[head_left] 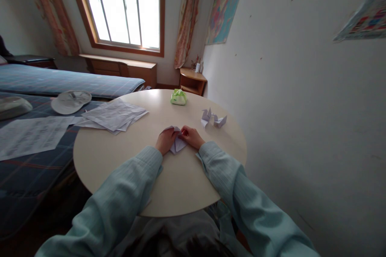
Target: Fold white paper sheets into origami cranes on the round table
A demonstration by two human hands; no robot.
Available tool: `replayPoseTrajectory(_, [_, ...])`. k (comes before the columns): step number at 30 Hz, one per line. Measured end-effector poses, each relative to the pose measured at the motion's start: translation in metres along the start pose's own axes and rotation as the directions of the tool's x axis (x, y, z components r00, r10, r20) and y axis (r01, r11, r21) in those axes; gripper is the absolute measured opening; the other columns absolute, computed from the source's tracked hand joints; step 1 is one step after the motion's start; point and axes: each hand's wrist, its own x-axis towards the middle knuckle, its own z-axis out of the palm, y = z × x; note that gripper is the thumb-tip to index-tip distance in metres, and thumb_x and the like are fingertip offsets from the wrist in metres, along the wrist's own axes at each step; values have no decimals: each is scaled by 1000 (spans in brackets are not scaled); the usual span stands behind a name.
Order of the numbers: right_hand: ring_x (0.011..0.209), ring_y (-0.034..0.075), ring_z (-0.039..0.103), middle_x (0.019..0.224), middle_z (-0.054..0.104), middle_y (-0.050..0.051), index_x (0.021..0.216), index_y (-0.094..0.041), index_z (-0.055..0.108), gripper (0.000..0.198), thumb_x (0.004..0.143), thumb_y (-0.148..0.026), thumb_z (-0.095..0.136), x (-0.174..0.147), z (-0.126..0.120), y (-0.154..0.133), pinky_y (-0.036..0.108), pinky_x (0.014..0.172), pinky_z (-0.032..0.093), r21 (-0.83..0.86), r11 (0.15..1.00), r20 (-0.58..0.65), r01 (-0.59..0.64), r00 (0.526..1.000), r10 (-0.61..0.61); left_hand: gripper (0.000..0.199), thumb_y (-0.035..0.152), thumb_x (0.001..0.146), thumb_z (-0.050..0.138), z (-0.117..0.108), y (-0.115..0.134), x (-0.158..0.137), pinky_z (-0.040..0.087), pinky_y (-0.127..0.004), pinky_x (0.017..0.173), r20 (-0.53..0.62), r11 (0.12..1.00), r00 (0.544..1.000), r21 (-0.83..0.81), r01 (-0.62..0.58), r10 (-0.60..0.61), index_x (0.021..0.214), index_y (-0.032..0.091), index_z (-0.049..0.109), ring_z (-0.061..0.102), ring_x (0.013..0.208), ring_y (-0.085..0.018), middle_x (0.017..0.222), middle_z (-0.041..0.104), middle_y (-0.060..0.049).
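Observation:
A folded sheet of white paper (pixel 177 145) is between my two hands, low over the middle of the round table (pixel 120 164). My left hand (pixel 166 139) grips its left side, fingers bent over the top. On the right side, my right hand (pixel 192 136) pinches the paper's upper edge with thumb and fingertips. The hands nearly meet and cover part of the folds. Beyond my right hand stand two folded paper figures (pixel 206 117), with pointed tips sticking up.
A pile of loose paper sheets (pixel 116 114) overlaps the table's left edge. A green tissue pack (pixel 179 97) sits at the far side. Left of the table are beds with a white cap (pixel 70 102) and a printed sheet (pixel 33 134). A white wall (pixel 286 108) runs along the right.

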Motion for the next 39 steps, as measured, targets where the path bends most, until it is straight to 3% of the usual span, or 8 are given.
replayPoseTrajectory(15, [54,7,41,56,51,-3,63,-14,53,12,70,-23,56,1,3,3,18,52,29,-45,999,-36,1,999,-2,19,19,78,43,10,-13,4,43,-29,77,-88,988,994,-131,-77,66,80,16,62,57,81,-16,81,64,-5])
replayPoseTrajectory(25, [57,9,46,61,56,0,66,-14,55,9,72,-21,55,3,3,6,19,55,30,-136,986,-110,-99,990,84,17,8,73,41,6,-9,2,44,-26,64,-194,987,981,-153,-43,13,77,16,56,58,72,-16,75,62,-4])
replayPoseTrajectory(30, [59,9,48,64,58,1,69,-15,56,8,73,-21,54,3,2,5,20,57,31,-168,979,-111,-112,989,94,11,9,70,43,2,-4,-1,42,-24,60,-338,980,939,-162,-117,56,70,18,49,54,65,-14,71,56,-2])
replayPoseTrajectory(33, [59,9,48,63,58,1,68,-15,55,9,72,-23,54,3,2,6,20,56,32,-169,978,-127,-121,987,100,10,9,69,43,-5,1,-5,43,-27,63,-461,983,884,-110,-144,78,70,19,46,52,69,-15,70,53,-2])
replayPoseTrajectory(37, [57,9,47,62,58,1,65,-16,55,10,71,-24,55,2,1,6,20,55,32,-173,976,-139,-133,984,109,27,9,64,47,-16,6,-7,42,-34,80,-620,968,771,-69,-241,148,90,16,45,48,93,-20,93,51,-8])
replayPoseTrajectory(39, [57,9,47,62,58,1,64,-16,55,11,71,-25,56,2,0,5,20,55,32,-176,975,-140,-136,984,112,42,9,62,49,-19,6,-8,36,-38,89,-598,952,775,-64,-299,203,103,15,41,42,104,-22,109,47,-11])
